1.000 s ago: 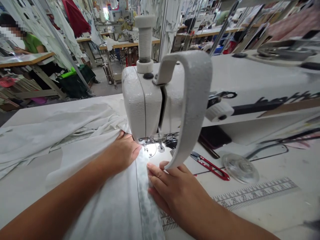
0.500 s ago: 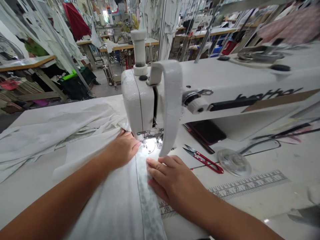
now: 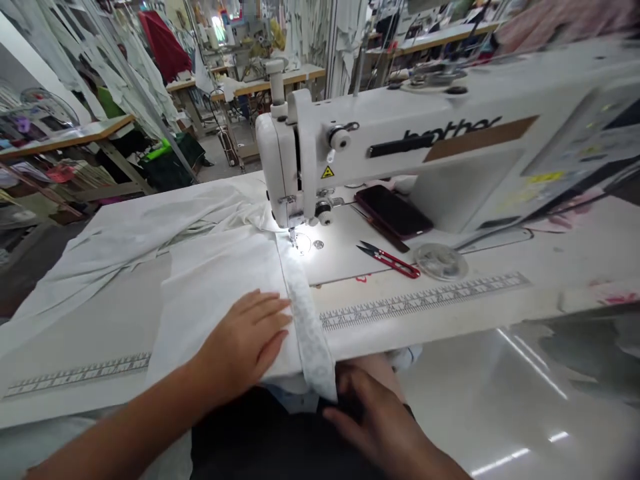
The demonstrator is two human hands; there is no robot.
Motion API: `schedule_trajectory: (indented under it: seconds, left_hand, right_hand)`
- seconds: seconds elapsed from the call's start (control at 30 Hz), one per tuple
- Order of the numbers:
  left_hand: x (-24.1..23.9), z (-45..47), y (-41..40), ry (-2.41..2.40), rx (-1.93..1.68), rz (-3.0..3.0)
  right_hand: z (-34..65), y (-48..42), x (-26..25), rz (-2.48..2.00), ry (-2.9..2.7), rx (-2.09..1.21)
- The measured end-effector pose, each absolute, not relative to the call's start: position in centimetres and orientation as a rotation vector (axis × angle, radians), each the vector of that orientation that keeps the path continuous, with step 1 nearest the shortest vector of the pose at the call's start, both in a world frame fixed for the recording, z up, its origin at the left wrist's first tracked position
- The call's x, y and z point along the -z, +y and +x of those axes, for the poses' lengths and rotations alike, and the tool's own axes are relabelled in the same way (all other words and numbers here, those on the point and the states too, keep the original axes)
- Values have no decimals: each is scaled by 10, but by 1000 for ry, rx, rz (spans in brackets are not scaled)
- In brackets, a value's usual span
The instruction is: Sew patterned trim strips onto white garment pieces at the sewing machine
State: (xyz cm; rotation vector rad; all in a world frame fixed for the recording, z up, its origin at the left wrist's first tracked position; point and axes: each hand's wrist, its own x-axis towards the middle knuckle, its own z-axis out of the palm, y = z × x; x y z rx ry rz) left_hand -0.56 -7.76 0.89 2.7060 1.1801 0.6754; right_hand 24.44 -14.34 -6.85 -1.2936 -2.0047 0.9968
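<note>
Fabric [image 3: 215,280] lies left of the sewing machine [image 3: 400,147] and under its needle; phone [image 3: 395,212], thread snips [image 3: 389,258] and disc [image 3: 440,261] lie before its arm.

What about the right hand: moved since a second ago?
Yes. The right hand pulled back from the needle toward the person, past the table edge, to the fabric strip's end.

- White fabric [image 3: 220,280]: 1 thin, plain sheet, flat on the table [image 3: 450,313] under my left hand [image 3: 245,343]. Its far part is bunched in loose folds.
- Patterned strip [image 3: 306,313]: 1 narrow white band (faint print) along the fabric's right edge. It runs straight from the sewing machine [image 3: 300,153] to the table's front edge, and its end hangs over at my right hand [image 3: 373,417].
</note>
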Motion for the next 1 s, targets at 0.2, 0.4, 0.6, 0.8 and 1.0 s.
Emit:
schedule_trajectory:
  seconds: [0.2,0.4,0.6,0.8,1.0]
  left_hand:
    - [22,21,-166,1036,-808,2724]
    - [38,35,-198,1086,-886,2726]
    - [16,24,-168,1265,-998,2628]
    - [2,28,-58,1797,-748,2357]
    - [5,29,-35,1842,-630,2350]
  right_hand:
    - [234,-178,84,-1315,-1967,-1071]
    - [235,-175,83,-1470,-1922,-1003]
    - [223,-175,79,-1266,-1946,-999]
    - [233,-190,58,-998,-2077,-974]
    - [249,-179,53,-704,-2256,-500]
